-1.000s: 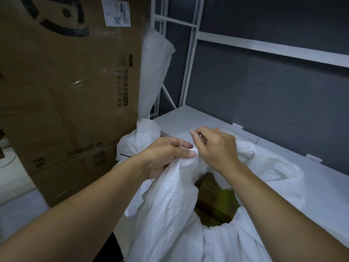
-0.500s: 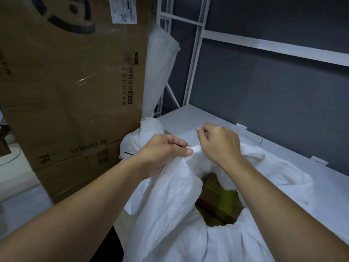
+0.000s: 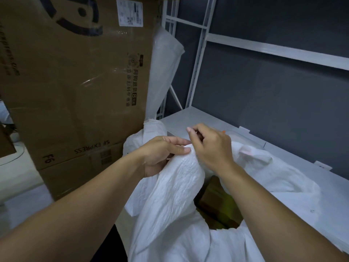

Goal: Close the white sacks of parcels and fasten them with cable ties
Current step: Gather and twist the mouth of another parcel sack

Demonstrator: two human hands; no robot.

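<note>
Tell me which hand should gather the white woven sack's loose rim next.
Right, probably: the left hand grips the bunched neck of the white woven sack, while the right hand sits nearer the loose rim.

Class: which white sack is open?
The near sack, gripped by the left hand and right hand: parcels show in its mouth. The far sack shows no opening.
</note>
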